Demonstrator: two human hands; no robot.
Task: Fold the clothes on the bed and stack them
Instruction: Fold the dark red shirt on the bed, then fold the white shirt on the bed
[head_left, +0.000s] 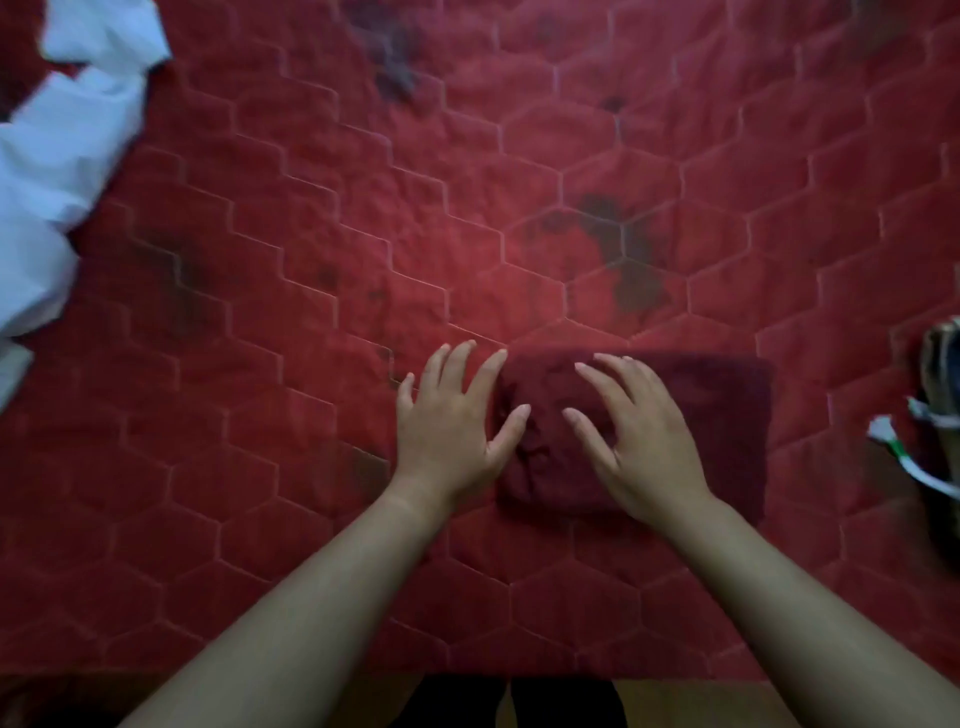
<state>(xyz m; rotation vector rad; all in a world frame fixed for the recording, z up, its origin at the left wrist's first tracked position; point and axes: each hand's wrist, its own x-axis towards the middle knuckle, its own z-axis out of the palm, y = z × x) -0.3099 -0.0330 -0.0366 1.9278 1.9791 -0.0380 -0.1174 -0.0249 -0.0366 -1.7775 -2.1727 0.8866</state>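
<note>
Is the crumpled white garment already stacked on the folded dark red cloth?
No, the white garment lies crumpled far left of the dark red cloth.

The middle of the bed (311, 260) and its far side are bare quilt, so a hand can pass freely there. At the left edge a crumpled white cloth (57, 156) blocks the far corner. Near the front edge lies a folded dark red garment (701, 415), and a dark object (943, 395) stands at the right edge.
</note>
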